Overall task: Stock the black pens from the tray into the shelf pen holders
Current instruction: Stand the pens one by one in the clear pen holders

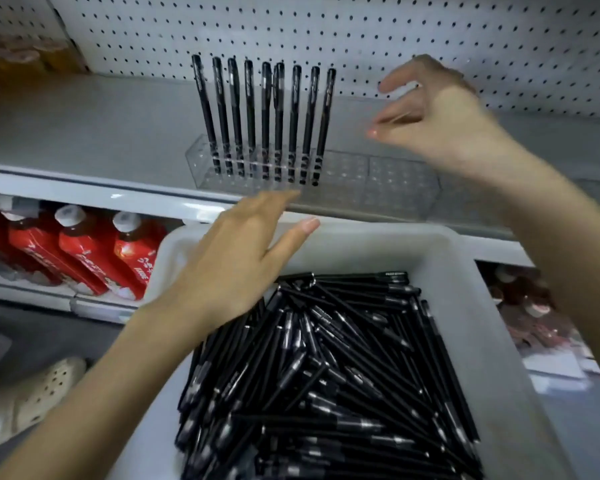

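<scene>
A white tray (458, 271) in front of me holds a deep heap of black pens (326, 375). On the grey shelf (84, 133) above it stands a clear pen holder (378, 181) with several black pens (264, 119) upright in its left end; its right part has bare holes. My left hand (236, 261) hovers flat over the tray's far left corner, fingers spread, holding nothing. My right hand (437, 116) is raised to the right of the standing pens, above the holder, fingers loosely apart and blurred, with nothing in it.
White pegboard (361, 29) backs the shelf. Red-labelled bottles (84, 251) with white caps lie on the lower shelf at left. More packaged goods (527, 313) sit on the lower right. A beige clog (32, 393) shows on the floor at bottom left.
</scene>
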`<state>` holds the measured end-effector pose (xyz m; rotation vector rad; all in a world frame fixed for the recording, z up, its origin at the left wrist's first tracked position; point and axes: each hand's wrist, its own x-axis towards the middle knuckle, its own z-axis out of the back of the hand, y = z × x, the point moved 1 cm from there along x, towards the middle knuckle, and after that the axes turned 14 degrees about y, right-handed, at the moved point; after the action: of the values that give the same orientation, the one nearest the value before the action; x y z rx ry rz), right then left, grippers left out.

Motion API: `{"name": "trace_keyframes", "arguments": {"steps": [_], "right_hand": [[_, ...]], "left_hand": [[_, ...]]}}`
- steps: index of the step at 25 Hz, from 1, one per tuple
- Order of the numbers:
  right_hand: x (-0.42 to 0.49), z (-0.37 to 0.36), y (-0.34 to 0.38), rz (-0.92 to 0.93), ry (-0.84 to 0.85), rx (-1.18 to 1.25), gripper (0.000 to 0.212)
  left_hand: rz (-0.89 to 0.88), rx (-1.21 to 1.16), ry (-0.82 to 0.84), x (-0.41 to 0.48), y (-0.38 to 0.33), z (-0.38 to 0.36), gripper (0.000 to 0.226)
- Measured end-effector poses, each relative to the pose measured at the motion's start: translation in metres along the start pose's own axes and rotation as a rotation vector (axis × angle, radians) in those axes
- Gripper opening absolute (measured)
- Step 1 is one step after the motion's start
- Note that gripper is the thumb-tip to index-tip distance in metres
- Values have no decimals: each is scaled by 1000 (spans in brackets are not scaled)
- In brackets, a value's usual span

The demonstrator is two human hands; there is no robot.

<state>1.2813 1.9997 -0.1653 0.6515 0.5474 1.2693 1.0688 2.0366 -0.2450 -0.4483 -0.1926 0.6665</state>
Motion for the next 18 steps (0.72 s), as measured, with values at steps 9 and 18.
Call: {"name": "trace_keyframes", "arguments": {"steps": [9, 18], "right_hand": [[-106, -96, -86, -179, 408, 8, 16], [-100, -105, -90, -152, 481, -149, 20]], "left_hand": [[108, 24, 58, -10, 10, -20, 81], [127, -115, 35, -11, 4, -14, 78]]}}
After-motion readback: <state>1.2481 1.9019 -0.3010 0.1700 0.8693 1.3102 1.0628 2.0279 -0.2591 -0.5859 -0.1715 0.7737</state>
